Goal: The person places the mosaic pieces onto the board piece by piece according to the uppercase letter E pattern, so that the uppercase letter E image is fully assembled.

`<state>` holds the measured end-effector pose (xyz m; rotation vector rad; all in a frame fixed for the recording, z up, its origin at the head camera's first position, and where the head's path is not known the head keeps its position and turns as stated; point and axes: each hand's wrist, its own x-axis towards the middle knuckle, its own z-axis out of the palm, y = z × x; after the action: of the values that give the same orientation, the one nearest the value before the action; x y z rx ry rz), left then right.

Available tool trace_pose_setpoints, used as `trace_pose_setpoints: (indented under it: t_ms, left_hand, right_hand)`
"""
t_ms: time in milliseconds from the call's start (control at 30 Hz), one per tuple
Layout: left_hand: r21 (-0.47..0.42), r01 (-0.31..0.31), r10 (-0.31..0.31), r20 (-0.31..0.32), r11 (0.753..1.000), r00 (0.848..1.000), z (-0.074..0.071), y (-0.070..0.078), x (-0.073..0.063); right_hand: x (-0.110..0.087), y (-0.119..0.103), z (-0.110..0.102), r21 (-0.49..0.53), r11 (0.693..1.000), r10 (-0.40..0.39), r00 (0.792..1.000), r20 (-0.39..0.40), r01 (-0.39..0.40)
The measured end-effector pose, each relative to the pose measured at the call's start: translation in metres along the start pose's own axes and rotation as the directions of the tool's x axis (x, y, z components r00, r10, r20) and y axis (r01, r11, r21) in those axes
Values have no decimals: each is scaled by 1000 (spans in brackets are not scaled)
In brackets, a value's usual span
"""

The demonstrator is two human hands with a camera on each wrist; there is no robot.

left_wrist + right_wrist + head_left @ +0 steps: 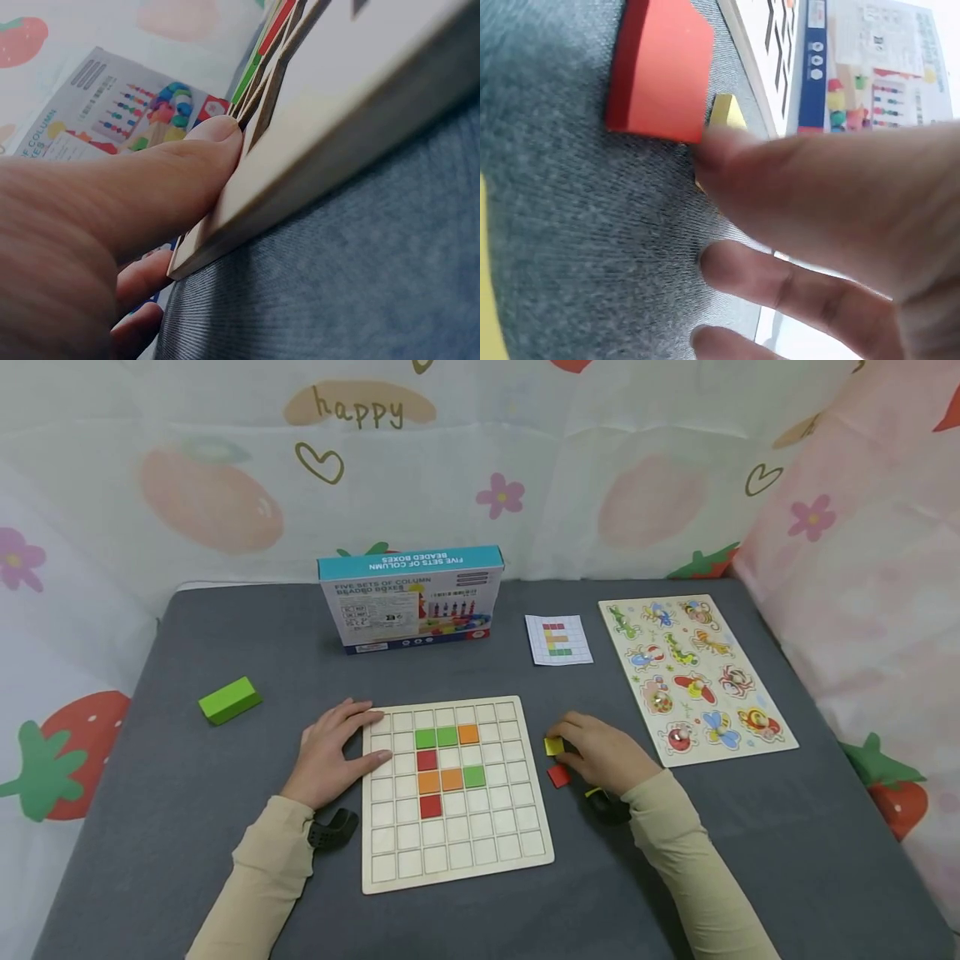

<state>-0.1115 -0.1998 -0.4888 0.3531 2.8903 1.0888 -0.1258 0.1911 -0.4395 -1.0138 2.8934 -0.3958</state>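
Observation:
A white wooden grid board [450,860] lies in front, with several green, orange and red square tiles [427,761] set in its cells. My left hand [330,756] rests on the board's left edge, thumb and fingers spread, the thumb [202,165] on the rim in the left wrist view. Right of the board, my right hand [596,752] pinches a yellow tile [553,746] near the table; the thumb partly covers it in the right wrist view. A red tile [667,75] lies just beside the thumb. Another yellow piece [592,792] shows partly under the right wrist.
A small pattern card [558,640] lies beyond the board, beside a standing beads box [416,610]. An insect picture board [693,681] lies at the right. A green block [229,700] sits at the left on the grey tabletop [285,652].

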Motion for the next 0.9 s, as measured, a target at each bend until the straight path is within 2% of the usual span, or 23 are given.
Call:
trace_pose_setpoints:
  t_ms: [433, 533, 667, 900]
  left_hand:
    - [6, 5, -5, -1, 1000, 1000, 1, -1, 1]
    - [3, 5, -5, -1, 1000, 1000, 1, -1, 1]
    - [4, 5, -5, -5, 1000, 1000, 1, -1, 1]
    - [2, 7, -7, -8, 1000, 1000, 1, 0, 0]
  right_hand:
    - [5, -15, -3, 0, 1000, -25, 999, -38, 25]
    - [7, -24, -4, -12, 997, -71, 996, -48, 70]
    - [10, -40, -4, -21, 985, -171, 983, -66, 170]
    - [16, -66, -3, -3, 963, -269, 963, -30, 269]
